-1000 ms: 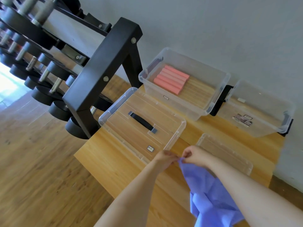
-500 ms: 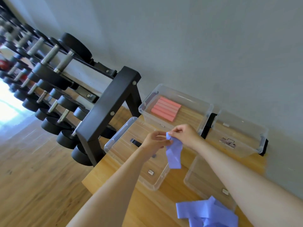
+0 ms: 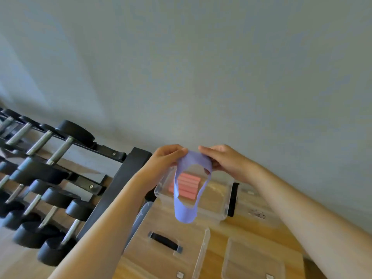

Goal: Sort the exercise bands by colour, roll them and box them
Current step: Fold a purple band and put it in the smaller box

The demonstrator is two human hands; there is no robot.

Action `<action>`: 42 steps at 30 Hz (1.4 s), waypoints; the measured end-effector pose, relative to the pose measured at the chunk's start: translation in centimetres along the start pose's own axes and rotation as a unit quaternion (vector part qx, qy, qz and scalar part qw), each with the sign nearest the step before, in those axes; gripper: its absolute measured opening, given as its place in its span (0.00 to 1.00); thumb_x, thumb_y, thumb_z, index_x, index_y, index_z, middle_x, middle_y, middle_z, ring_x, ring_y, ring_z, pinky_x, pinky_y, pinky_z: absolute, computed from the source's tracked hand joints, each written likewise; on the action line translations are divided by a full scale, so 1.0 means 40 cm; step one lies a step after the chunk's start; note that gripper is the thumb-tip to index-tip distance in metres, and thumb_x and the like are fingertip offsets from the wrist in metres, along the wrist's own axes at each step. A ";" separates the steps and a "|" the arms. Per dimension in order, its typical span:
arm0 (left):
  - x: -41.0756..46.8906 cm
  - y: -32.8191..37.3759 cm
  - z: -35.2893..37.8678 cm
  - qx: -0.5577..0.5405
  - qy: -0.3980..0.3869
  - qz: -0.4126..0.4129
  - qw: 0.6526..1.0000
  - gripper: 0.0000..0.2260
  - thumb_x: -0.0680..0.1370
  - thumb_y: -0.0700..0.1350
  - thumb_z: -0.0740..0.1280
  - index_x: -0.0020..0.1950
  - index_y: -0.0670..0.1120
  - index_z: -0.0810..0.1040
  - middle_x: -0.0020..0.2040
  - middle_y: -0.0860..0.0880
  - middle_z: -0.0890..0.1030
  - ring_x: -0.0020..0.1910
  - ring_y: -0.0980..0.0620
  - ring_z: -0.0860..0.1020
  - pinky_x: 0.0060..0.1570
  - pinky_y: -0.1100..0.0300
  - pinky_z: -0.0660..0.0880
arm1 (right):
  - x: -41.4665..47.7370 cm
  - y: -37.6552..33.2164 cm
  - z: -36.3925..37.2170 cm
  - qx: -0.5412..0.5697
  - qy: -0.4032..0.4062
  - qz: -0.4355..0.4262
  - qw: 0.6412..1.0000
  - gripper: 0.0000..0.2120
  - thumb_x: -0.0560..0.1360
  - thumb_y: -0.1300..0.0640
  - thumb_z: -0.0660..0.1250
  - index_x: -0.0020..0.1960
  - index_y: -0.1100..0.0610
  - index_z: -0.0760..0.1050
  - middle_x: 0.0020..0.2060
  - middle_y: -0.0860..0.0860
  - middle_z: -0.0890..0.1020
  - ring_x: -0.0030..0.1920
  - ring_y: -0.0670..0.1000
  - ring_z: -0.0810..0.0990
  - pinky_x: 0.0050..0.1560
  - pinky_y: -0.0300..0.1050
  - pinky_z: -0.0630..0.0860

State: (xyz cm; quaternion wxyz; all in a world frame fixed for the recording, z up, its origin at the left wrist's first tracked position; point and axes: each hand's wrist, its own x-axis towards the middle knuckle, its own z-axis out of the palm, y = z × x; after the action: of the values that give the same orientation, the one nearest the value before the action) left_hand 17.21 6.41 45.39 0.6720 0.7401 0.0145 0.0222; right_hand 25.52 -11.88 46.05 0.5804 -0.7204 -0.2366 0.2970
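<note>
Both left hand [image 3: 167, 158] and right hand [image 3: 228, 162] higher — purple band [image 3: 184, 216] now looped.

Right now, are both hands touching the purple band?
Touching. The head view shows the left hand and the right hand each pinching the top edge of the purple band. Its loop hangs below them.

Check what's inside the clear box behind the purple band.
Pink rolled bands lie side by side in the clear box, left half; the right half looks bare. The purple band, pinched by the left hand and right hand, covers the rolls' edges, so the count is unsure.
</note>
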 end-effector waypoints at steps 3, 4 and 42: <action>0.030 0.064 0.016 -0.015 -0.011 0.024 1.000 0.12 0.83 0.41 0.59 0.40 0.42 0.75 0.36 0.49 0.77 0.37 0.53 0.76 0.43 0.66 0.72 | -0.027 -0.071 -0.020 0.030 -0.010 -0.030 0.999 0.14 0.80 0.52 0.61 0.43 0.59 0.78 0.34 0.51 0.81 0.34 0.48 0.78 0.42 0.40 0.76; 0.037 0.086 0.025 -0.012 -0.014 0.032 0.999 0.12 0.83 0.42 0.60 0.40 0.43 0.75 0.37 0.49 0.78 0.38 0.53 0.76 0.43 0.66 0.72 | -0.036 -0.092 -0.026 0.034 -0.011 -0.040 0.999 0.13 0.80 0.52 0.61 0.44 0.58 0.79 0.33 0.49 0.81 0.33 0.47 0.78 0.42 0.40 0.75; -0.141 0.253 0.294 -0.038 0.071 0.077 0.994 0.12 0.83 0.39 0.59 0.56 0.42 0.83 0.53 0.41 0.84 0.50 0.46 0.82 0.53 0.55 0.78 | -0.304 -0.168 -0.135 0.032 -0.008 -0.107 0.994 0.24 0.80 0.43 0.57 0.61 0.61 0.78 0.56 0.57 0.83 0.59 0.56 0.80 0.63 0.51 0.74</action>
State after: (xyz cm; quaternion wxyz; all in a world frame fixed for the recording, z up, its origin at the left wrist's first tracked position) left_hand 12.10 -6.55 54.27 0.6934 0.7093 0.0040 0.1270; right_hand 20.67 -22.53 55.28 0.6294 -0.6697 -0.3078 0.2461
